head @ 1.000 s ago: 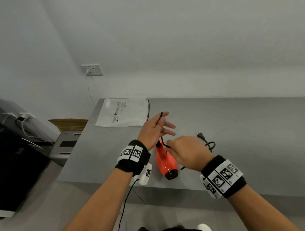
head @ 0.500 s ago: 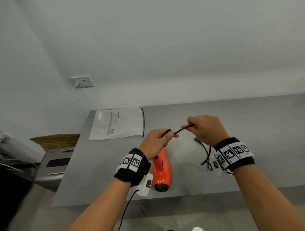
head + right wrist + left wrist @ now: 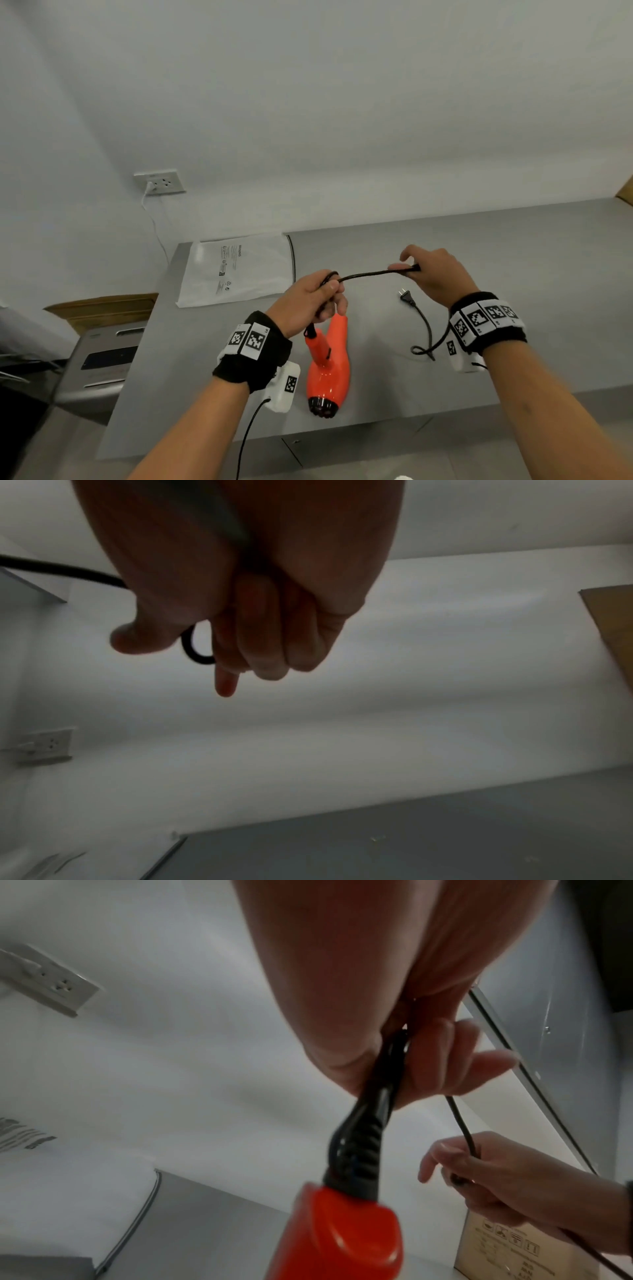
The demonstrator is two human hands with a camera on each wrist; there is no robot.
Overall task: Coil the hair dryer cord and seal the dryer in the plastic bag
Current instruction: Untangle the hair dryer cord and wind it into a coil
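An orange hair dryer (image 3: 327, 366) lies on the grey table (image 3: 513, 267), nozzle toward the near edge, its folded handle (image 3: 339, 1229) rising toward my left hand. My left hand (image 3: 313, 299) pinches the black cord (image 3: 373, 273) just above the handle. My right hand (image 3: 433, 272) grips the same cord farther along, holding a doubled length stretched between both hands. The loose end trails down past my right wrist to the plug (image 3: 405, 296) lying on the table. The white plastic bag (image 3: 239, 270) lies flat at the table's far left corner.
A wall socket (image 3: 161, 181) with a white lead plugged in sits above the bag. Left of the table stand a cardboard box (image 3: 102, 308) and a grey appliance (image 3: 102, 363). Another cardboard box (image 3: 625, 192) shows at the far right.
My right hand has drawn the cord up and away to the right, stretching it out from my left hand. The plug has slid along the table.
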